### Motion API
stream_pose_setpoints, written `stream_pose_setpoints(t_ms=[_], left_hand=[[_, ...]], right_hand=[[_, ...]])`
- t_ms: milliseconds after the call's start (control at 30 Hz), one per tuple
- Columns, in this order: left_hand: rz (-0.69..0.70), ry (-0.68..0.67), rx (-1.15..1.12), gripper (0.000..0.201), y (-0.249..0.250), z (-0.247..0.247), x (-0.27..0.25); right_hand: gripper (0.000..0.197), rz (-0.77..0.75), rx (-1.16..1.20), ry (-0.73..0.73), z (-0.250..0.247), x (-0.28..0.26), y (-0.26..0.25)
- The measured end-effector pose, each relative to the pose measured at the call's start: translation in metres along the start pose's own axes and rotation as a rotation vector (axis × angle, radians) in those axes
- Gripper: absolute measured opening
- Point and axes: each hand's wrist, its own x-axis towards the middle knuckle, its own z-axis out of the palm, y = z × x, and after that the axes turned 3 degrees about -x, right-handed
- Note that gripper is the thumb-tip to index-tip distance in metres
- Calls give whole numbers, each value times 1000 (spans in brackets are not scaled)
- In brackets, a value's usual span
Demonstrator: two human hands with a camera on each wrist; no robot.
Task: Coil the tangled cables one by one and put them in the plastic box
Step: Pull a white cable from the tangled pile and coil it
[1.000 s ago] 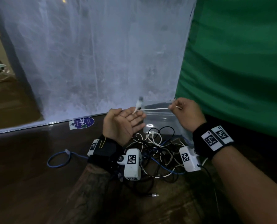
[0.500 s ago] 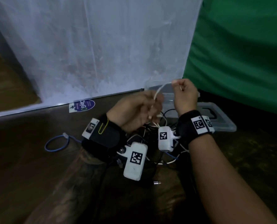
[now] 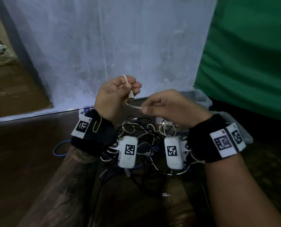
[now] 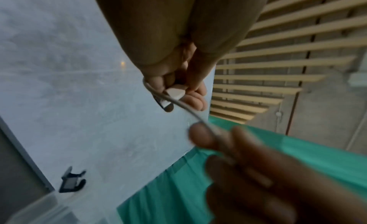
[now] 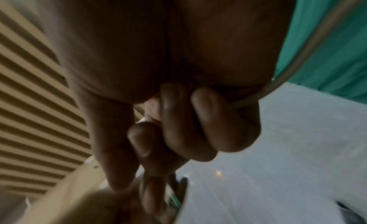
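My left hand [image 3: 120, 92] is raised palm up and holds the plug end of a thin white cable [image 3: 129, 92], which loops over its fingers. In the left wrist view the white plug [image 4: 174, 93] sits between the curled fingers. My right hand [image 3: 166, 107] pinches the same white cable [image 3: 135, 106] a short way along, just right of the left hand. In the right wrist view the cable [image 5: 288, 73] runs out past the curled fingers. Below both hands lies a tangle of white, black and blue cables [image 3: 146, 136] on the dark floor. The clear plastic box [image 3: 200, 97] stands behind my right hand.
A blue cable loop [image 3: 57, 149] lies on the floor left of my left wrist. A loose metal plug [image 3: 166, 194] lies near the front. A white sheet [image 3: 112, 46] hangs behind, a green cloth [image 3: 251, 54] at the right. The box's clear lid [image 3: 241, 130] lies at the right.
My left hand has turned palm up and lifted with the plug end. My right hand has dropped lower and slid along the white cable, close beside the left.
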Motion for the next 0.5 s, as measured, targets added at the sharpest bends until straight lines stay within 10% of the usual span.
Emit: stream_pose_setpoints(t_ms=[267,500], left_hand=[[-177,-250,273,33,-11,37,-17],[-268,-422,-49,23,0,47,-26]], right_hand=[[20,-106,-83,347,-33,-14,2],[8,-194,148,448,-36,-9,19]])
